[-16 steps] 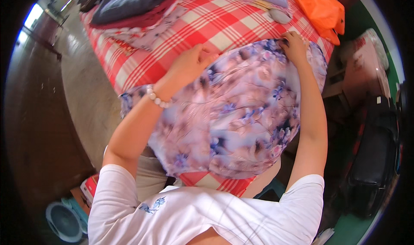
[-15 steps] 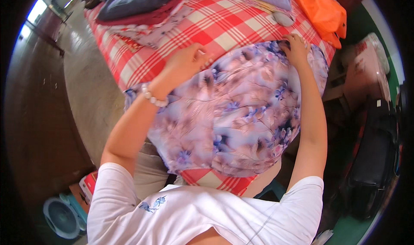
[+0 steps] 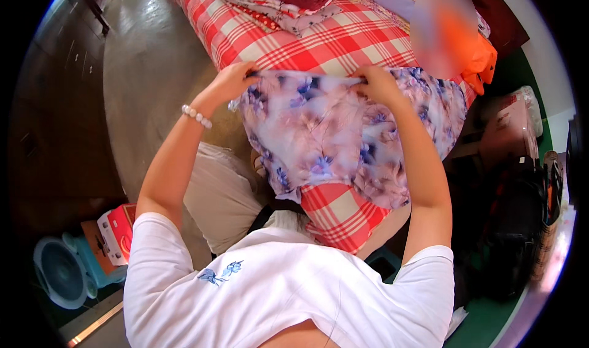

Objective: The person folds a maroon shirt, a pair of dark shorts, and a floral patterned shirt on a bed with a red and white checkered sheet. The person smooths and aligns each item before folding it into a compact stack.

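A thin floral garment (image 3: 307, 127) in pink, lilac and dark blue is stretched between my hands; its exact kind does not show. At its upper left corner, my left hand (image 3: 235, 81) pinches the edge, a beaded bracelet on the wrist. My right hand (image 3: 378, 85) is closed on the same edge farther along. Between them the edge runs taut and nearly straight. The cloth's right part lies spread over the bed's edge, while its lower left hangs near my legs.
The bed carries a red and white checked cover (image 3: 307, 50). Folded clothes (image 3: 270, 7) are stacked at the far side, with an orange bag (image 3: 481, 66) at the far right. Blue basins (image 3: 61, 271) and a red and white box (image 3: 116, 231) stand low left. A pink box (image 3: 509, 130) is on the right.
My right hand has moved left along the garment, and my left hand has shifted left and now grips its edge. The garment's left part is lifted and pulled taut. The view has shifted too.
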`<state>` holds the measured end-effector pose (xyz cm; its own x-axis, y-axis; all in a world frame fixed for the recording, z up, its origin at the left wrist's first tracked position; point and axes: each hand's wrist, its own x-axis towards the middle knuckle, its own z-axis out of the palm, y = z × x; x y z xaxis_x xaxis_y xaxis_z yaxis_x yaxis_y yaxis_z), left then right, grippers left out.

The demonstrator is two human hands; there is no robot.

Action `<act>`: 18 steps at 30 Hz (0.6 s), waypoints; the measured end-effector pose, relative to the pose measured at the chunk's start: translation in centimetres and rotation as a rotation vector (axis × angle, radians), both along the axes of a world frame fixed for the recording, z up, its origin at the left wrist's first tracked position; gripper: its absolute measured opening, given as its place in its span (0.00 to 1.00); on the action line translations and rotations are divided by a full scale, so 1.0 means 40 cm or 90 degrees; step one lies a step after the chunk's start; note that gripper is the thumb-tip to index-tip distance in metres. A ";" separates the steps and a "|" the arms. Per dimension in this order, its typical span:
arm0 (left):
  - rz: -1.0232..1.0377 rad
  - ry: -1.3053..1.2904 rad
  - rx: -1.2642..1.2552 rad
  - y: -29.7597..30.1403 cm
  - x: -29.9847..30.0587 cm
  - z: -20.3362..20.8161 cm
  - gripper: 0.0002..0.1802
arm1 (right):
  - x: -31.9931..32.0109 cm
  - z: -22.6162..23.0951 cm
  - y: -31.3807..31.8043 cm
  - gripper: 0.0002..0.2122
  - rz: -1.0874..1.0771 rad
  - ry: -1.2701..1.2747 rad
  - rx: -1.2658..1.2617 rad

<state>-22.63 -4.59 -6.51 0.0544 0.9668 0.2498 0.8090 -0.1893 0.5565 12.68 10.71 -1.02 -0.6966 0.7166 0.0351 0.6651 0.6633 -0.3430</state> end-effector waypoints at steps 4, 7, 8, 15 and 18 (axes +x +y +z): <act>0.039 -0.036 0.030 0.008 -0.013 0.013 0.13 | -0.033 0.021 -0.019 0.14 -0.040 0.005 0.162; 0.109 -0.031 0.111 0.065 -0.031 0.048 0.15 | -0.067 0.039 0.010 0.13 -0.120 0.051 0.301; 0.131 -0.032 0.149 0.083 -0.037 0.049 0.15 | -0.076 0.037 0.022 0.14 -0.138 0.062 0.314; 0.331 -0.069 0.291 -0.045 0.043 -0.089 0.31 | -0.119 -0.034 -0.114 0.17 -0.033 0.276 0.289; 0.366 -0.227 0.232 -0.233 0.174 -0.175 0.37 | -0.093 0.003 -0.312 0.20 0.085 0.270 0.268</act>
